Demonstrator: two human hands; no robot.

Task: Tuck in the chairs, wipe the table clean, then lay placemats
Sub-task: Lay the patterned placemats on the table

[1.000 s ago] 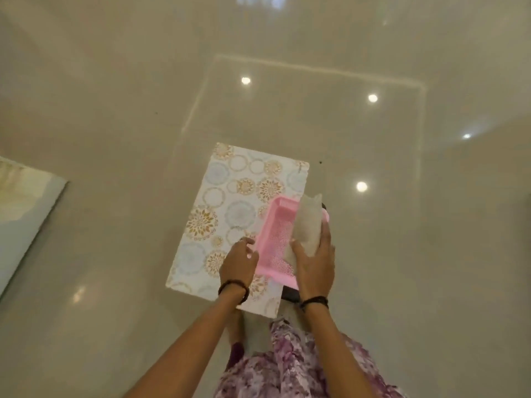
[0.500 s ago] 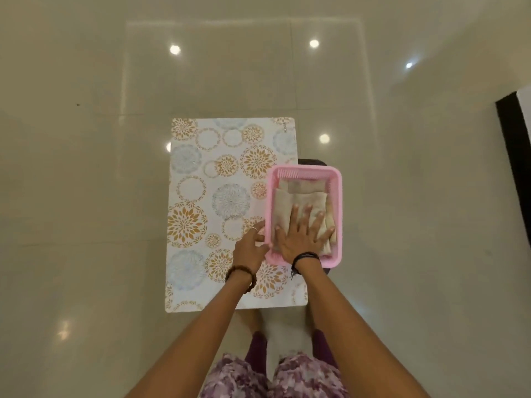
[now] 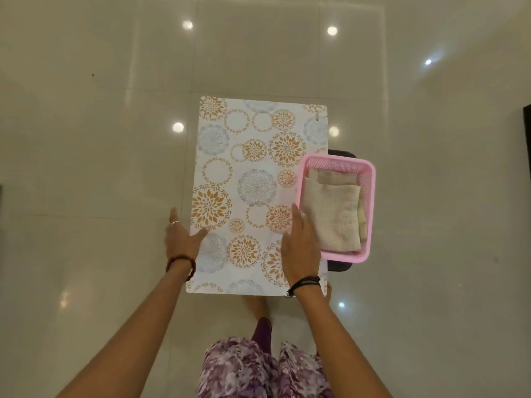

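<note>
A placemat [image 3: 253, 179] with orange and blue floral circles lies flat below me on a glossy surface. A pink basket [image 3: 370, 202] rests over its right edge, and a folded beige cloth [image 3: 330, 219] lies inside. My left hand [image 3: 182, 239] is at the mat's left edge, fingers spread, thumb touching the mat. My right hand [image 3: 300, 248] lies flat on the mat's lower right, beside the basket's left wall, holding nothing.
A dark object [image 3: 343, 153] shows under the basket at its far and near ends. The glossy beige tiled floor [image 3: 86, 168] reflects ceiling lights. My bare feet and purple floral clothing [image 3: 258, 369] appear below the mat. A black edge [image 3: 527, 130] stands at the far right.
My right hand has come out of the basket, leaving the cloth there, and moved left onto the mat. My left hand has shifted from the basket's corner to the mat's left edge.
</note>
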